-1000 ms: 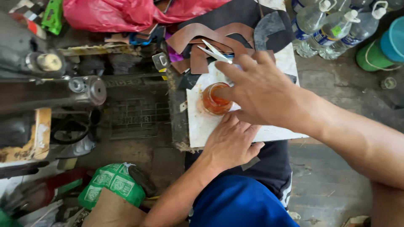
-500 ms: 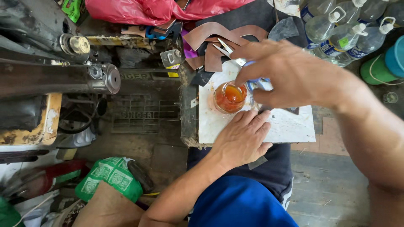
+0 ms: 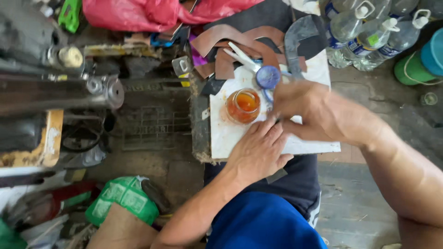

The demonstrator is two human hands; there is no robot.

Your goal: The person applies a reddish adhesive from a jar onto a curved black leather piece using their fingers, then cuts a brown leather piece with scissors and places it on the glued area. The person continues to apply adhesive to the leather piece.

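Observation:
My left hand (image 3: 258,148) lies flat, palm down, on a white board (image 3: 227,138) that rests across my lap. Just above its fingertips stands an open glass jar (image 3: 243,105) of orange paste. My right hand (image 3: 320,113) is blurred, to the right of the jar, its curled fingers meeting the left fingertips. A small dark tip shows there, but I cannot tell whether the right hand holds anything. A blue lid (image 3: 268,76) lies behind the jar beside white-handled scissors (image 3: 243,57). Curved brown leather pieces (image 3: 230,36) lie at the board's far edge.
A sewing machine (image 3: 55,92) stands at the left. Red plastic bags (image 3: 138,11) lie at the back, with clear water bottles (image 3: 369,32) and green and blue tubs (image 3: 415,64) at the back right. A green sack (image 3: 122,198) lies on the floor at my lower left.
My right hand has moved right and towards me from above the jar, uncovering the jar and the blue lid. My left hand stays flat on the board.

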